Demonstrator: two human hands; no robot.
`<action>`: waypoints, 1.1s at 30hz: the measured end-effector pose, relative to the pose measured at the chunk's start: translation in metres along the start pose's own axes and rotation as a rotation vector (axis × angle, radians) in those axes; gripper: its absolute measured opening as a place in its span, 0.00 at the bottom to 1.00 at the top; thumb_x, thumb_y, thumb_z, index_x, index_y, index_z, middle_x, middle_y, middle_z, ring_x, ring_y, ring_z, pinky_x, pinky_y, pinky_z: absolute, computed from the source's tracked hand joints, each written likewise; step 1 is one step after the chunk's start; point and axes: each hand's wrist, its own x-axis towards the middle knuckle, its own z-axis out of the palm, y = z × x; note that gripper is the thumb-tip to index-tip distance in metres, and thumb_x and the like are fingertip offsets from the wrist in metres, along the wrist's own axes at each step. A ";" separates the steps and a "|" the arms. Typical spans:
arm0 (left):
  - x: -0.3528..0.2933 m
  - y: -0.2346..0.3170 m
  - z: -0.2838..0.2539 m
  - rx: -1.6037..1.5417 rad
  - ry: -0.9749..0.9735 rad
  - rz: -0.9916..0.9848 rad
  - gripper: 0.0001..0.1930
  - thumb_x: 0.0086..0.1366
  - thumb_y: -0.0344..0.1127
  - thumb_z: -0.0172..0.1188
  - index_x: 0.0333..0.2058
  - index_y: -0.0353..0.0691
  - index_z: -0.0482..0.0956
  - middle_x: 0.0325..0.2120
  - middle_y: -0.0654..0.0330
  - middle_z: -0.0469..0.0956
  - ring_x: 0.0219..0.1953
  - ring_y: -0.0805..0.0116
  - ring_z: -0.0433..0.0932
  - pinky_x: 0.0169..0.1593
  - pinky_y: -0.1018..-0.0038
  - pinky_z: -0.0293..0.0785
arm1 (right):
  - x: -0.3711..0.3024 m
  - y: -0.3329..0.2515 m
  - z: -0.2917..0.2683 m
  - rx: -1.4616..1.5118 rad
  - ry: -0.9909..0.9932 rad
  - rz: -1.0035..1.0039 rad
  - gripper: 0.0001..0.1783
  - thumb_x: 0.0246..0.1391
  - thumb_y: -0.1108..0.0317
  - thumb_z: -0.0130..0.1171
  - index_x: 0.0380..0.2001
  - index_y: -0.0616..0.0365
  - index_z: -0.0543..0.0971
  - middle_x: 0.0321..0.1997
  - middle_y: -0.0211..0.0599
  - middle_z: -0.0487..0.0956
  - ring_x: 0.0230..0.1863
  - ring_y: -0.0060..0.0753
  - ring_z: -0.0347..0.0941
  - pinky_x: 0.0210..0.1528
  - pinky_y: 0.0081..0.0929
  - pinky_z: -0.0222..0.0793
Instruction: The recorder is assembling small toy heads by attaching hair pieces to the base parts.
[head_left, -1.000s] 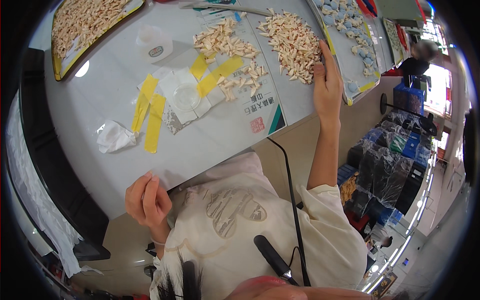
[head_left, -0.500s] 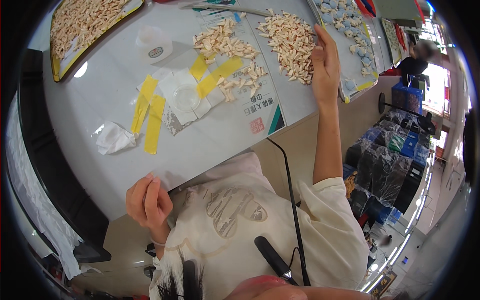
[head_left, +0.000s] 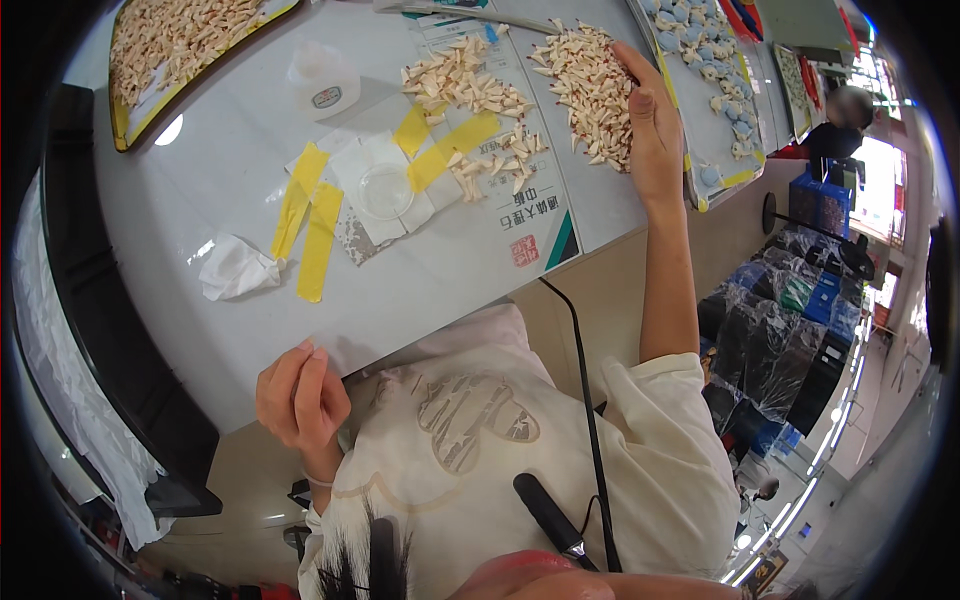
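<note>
White and glossy, the table (head_left: 240, 170) fills the far half of the head view, its edge curving toward the person's cream shirt. At the far right, the right hand (head_left: 655, 125) lies palm down on the right edge of a heap of small cream paper cones with red tips (head_left: 590, 90); its fingers are held close together and nearly straight, pointing away, with the fingertips touching the far right of the heap and most of the cones lying just left of them (nothing is pinched, as far as can be seen). A second, paler pile of cones (head_left: 465, 80) lies left of that heap, over a printed sheet. Yellow tape strips (head_left: 310, 215) hold white paper with a clear round dish (head_left: 385, 190) near the middle, and a crumpled tissue (head_left: 235, 268) lies to their left. The left hand (head_left: 300, 395) rests at the table's near edge, fingers curled loosely together, fingertips touching the rim, holding nothing visible.
</note>
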 end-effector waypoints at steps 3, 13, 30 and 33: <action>0.000 0.001 0.001 -0.005 -0.008 -0.021 0.12 0.43 0.12 0.50 0.28 0.30 0.74 0.28 0.51 0.73 0.25 0.62 0.74 0.27 0.76 0.71 | 0.013 -0.008 -0.002 -0.208 0.041 -0.137 0.19 0.54 0.63 0.48 0.46 0.60 0.69 0.49 0.41 0.70 0.49 0.39 0.66 0.52 0.26 0.57; -0.001 0.003 -0.002 0.018 0.008 -0.055 0.11 0.44 0.13 0.50 0.28 0.31 0.74 0.28 0.51 0.73 0.25 0.62 0.74 0.27 0.75 0.72 | 0.076 -0.069 0.035 -0.345 -0.289 -0.222 0.04 0.39 0.74 0.55 0.23 0.61 0.74 0.29 0.38 0.70 0.38 0.40 0.65 0.40 0.33 0.60; 0.000 0.004 -0.002 0.009 0.016 -0.036 0.12 0.43 0.13 0.51 0.28 0.32 0.75 0.27 0.51 0.74 0.24 0.62 0.74 0.26 0.76 0.71 | 0.094 -0.064 0.033 -0.372 -0.599 -0.276 0.07 0.39 0.73 0.54 0.25 0.61 0.70 0.30 0.39 0.70 0.37 0.41 0.65 0.39 0.32 0.61; -0.001 0.003 -0.002 0.008 0.021 -0.030 0.12 0.43 0.13 0.52 0.28 0.32 0.75 0.27 0.51 0.74 0.24 0.62 0.74 0.25 0.76 0.71 | 0.100 -0.065 0.034 -0.457 -0.654 -0.301 0.08 0.39 0.72 0.54 0.26 0.61 0.70 0.30 0.40 0.70 0.36 0.42 0.66 0.38 0.33 0.62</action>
